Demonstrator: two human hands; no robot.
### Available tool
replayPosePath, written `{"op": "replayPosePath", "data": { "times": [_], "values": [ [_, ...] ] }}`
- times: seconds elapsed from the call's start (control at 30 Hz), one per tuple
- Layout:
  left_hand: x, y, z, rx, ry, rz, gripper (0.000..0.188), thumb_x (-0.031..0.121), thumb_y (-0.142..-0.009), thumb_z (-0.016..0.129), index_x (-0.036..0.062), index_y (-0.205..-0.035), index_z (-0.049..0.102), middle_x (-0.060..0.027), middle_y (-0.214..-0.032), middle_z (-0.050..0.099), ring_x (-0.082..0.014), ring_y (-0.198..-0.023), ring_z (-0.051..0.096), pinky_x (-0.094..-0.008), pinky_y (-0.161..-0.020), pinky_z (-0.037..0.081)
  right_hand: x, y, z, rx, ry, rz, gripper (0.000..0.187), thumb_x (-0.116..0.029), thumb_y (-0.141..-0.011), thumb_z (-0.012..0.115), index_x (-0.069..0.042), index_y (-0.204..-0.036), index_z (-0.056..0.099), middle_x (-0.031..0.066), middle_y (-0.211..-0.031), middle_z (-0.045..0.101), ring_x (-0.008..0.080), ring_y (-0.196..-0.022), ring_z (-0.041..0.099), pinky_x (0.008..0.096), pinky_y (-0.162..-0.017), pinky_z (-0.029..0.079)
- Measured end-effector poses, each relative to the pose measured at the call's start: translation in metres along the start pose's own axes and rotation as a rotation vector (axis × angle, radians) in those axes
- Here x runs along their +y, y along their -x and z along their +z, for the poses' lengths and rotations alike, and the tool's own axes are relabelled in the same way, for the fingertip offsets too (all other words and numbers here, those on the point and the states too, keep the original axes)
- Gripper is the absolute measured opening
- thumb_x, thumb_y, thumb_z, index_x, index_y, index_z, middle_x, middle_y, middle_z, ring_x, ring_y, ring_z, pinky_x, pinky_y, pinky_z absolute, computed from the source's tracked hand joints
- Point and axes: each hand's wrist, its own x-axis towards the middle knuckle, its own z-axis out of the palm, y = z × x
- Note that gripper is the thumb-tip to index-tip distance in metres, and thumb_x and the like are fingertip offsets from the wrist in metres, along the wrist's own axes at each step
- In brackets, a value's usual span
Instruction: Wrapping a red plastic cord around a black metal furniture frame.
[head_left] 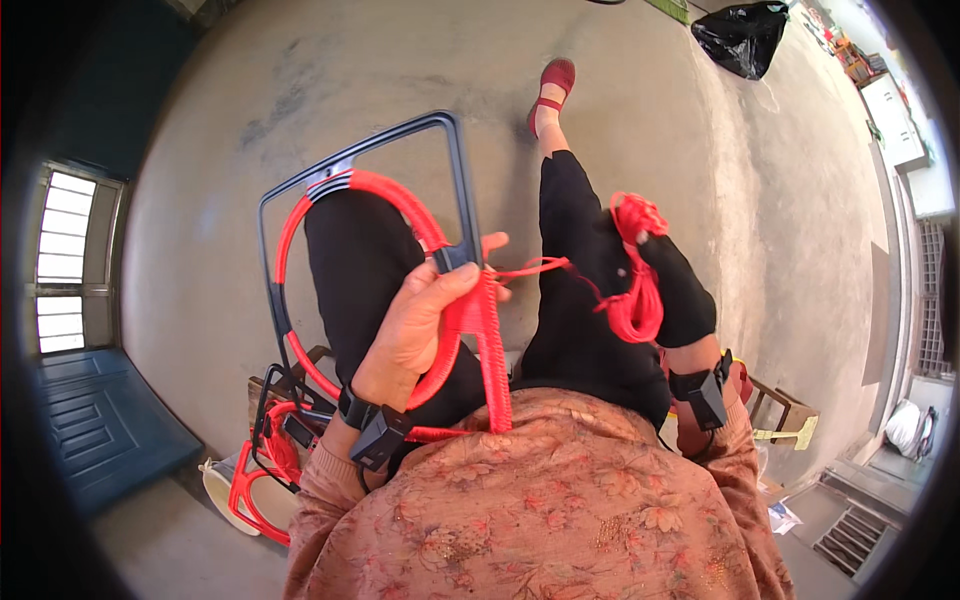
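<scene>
My left hand (pixel 425 315) is closed round a dark metal frame (pixel 270 240) that carries a ring wrapped in red cord (pixel 395 192). It grips near the frame's corner, where a wrapped red bar (pixel 492 350) runs toward my lap. Thumb and fingertips show on both sides of the bar. My right hand (pixel 680 285), which looks covered in a black glove, holds a looped hank of red cord (pixel 637 305) above my right thigh. A single strand (pixel 530 268) stretches from the hank to the wrapped bar. The right fingers are mostly hidden by the cord.
Another red-wrapped frame (pixel 262 495) sits low at my left, by a pale container (pixel 222 492). Wooden pieces (pixel 785 415) show at my right. A black plastic bag (pixel 740 38) lies on the concrete floor (pixel 400 70) far right. A blue door panel (pixel 105 425) is at left.
</scene>
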Motion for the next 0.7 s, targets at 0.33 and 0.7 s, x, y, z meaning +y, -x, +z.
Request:
{"op": "replayPosePath", "data": {
  "times": [0.33,0.7],
  "values": [
    [-0.008,-0.006,0.009,-0.203,0.138,-0.235,0.023,0.011,-0.091,0.057,-0.0012,-0.11,0.056,-0.0167,-0.098,0.065,-0.0294,-0.089,0.066,-0.0384,-0.082,0.054,-0.014,-0.032,0.046,-0.056,-0.138,-0.087,0.049,-0.039,-0.092,0.055,0.001,-0.12,0.051,0.0016,-0.079,0.052,0.0124,-0.067,0.053,0.0261,-0.063,0.047],
    [-0.007,-0.005,0.011,-0.086,0.198,0.065,0.017,0.013,-0.092,0.056,-0.0003,-0.102,0.06,-0.0167,-0.102,0.066,-0.0268,-0.105,0.062,-0.0336,-0.097,0.046,0.046,-0.035,-0.052,0.144,0.212,0.212,0.029,-0.023,-0.086,0.066,-0.004,-0.106,0.061,0.0001,-0.089,0.058,0.0076,-0.076,0.054,0.0236,-0.067,0.044]
  ]
}}
